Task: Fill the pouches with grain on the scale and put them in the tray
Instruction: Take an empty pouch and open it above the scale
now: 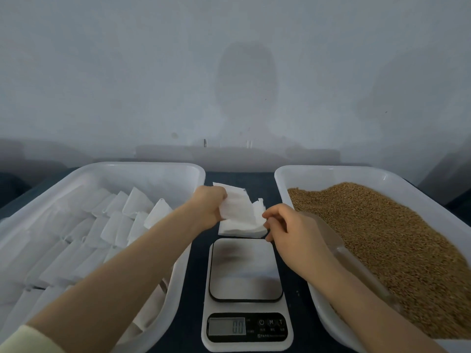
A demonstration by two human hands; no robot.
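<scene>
— Holding what, there in mid-frame?
— A white pouch (242, 215). The left hand (207, 207) grips its left edge, the right hand (288, 230) pinches its right corner; it sits between them, just beyond the scale (246, 276).
— And around it?
— Tray of pouches (142, 169) at left, grain (382, 238) at right.

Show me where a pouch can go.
Bare: scale platform between left tray and right tray, and dark table strips flanking it. Crowded: pouches fill the left tray, grain the right, pouch stack in left hand and right hand.
</scene>
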